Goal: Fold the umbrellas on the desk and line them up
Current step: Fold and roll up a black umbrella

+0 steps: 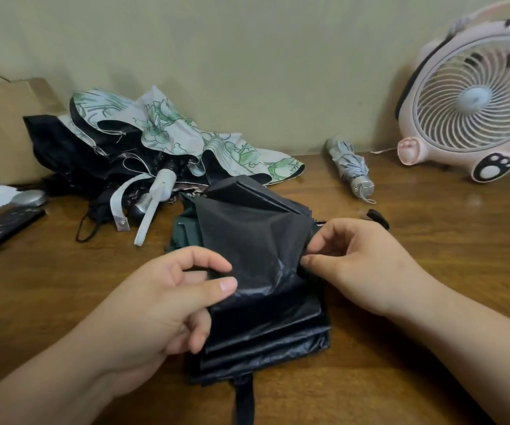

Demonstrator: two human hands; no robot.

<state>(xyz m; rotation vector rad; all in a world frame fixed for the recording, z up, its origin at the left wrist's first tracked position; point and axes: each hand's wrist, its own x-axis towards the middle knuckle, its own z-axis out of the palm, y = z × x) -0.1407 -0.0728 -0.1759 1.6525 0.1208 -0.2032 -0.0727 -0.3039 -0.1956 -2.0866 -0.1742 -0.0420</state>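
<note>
Black umbrella: lies at lower centre of the frame on the desk, canopy loosely pleated, upper fabric raised, strap trailing off the bottom edge.

Left hand: enters from lower left, thumb and forefinger pinching the canopy's left edge, other fingers curled under against the folds.

Right hand: enters from lower right, thumb and fingertips pinching a fold on the canopy's right side. The 2 hands are apart, 1 on each side of the fabric.

Floral umbrella: unfolded, heaped at upper left of centre over dark fabric, white handle pointing toward the camera.

Grey umbrella: folded and wrapped, upper right of centre, well apart from the black one.

Surface: brown wood desk, against a pale wall. Pink fan at upper right; paper bag at far left.
</note>
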